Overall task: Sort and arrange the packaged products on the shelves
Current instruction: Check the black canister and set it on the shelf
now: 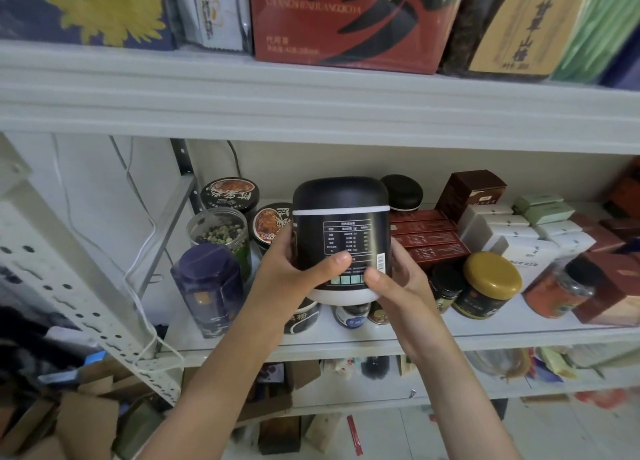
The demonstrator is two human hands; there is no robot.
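Between my two hands, above the middle shelf (346,341), I hold a black canister (341,231) upright: left hand (298,269) and right hand (398,283) both clamped round its lower body.

A shop stockroom: white metal shelves (311,113) crowded with boxed teas (349,19) and jars (488,286).

The black jar (341,217) is showing matt, smooth plastic; the gold lid (491,274) is gleaming glossy; the shelf (311,113) is looking like painted metal.
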